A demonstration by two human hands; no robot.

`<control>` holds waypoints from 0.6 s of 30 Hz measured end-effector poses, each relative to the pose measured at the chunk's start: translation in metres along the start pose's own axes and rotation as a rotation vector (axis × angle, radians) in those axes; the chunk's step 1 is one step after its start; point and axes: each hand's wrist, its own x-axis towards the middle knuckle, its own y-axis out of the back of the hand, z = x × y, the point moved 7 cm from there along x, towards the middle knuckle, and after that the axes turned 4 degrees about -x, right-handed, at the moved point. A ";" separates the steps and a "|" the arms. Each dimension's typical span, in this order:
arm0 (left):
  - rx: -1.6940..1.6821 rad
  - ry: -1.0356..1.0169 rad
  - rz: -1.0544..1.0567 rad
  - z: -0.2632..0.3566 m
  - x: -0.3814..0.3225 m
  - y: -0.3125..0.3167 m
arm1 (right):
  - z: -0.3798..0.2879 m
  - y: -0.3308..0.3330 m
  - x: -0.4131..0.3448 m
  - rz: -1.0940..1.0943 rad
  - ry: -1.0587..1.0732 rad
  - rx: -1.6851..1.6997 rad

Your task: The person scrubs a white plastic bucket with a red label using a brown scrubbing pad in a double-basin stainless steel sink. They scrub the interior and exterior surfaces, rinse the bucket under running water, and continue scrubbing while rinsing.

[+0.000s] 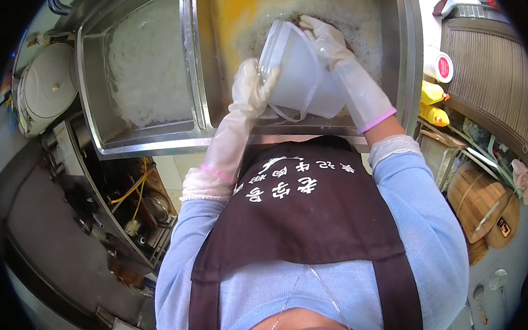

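Both of my hands wear whitish rubber gloves over the right basin of a steel sink [200, 70]. My left hand [254, 85] grips the rim of a translucent white plastic bucket [292, 71], which is tipped on its side, its handle hanging down towards me. On the bucket's far right side is my right hand [324, 39], with its fingers near a dark scrubber [303, 26] that is mostly covered; whether they close on it I cannot tell. Foamy water [363, 17] with an orange-yellow tint fills the basin around them.
The left basin [132, 132] holds cloudy water. Beyond it at far left stands a round lidded container [53, 84]. At right are yellow bottles [432, 115], a white tub [443, 67] and round wooden boards [475, 200]. A shelf unit [103, 191] with hoses is at lower left.
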 end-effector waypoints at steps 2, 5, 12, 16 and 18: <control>0.161 0.168 -0.068 0.003 0.022 -0.005 | -0.033 -0.009 -0.023 0.047 0.068 0.028; 0.308 0.429 -0.124 0.003 0.044 -0.013 | -0.074 -0.019 -0.048 0.245 0.227 -0.008; 0.349 0.558 -0.340 -0.010 0.065 -0.019 | -0.096 -0.021 -0.136 0.325 0.310 -0.349; 0.224 0.583 -0.343 -0.032 0.079 -0.028 | -0.047 -0.009 -0.166 0.087 0.002 -0.467; 0.144 0.651 -0.390 -0.045 0.079 -0.037 | -0.031 -0.005 -0.160 0.112 0.009 -0.459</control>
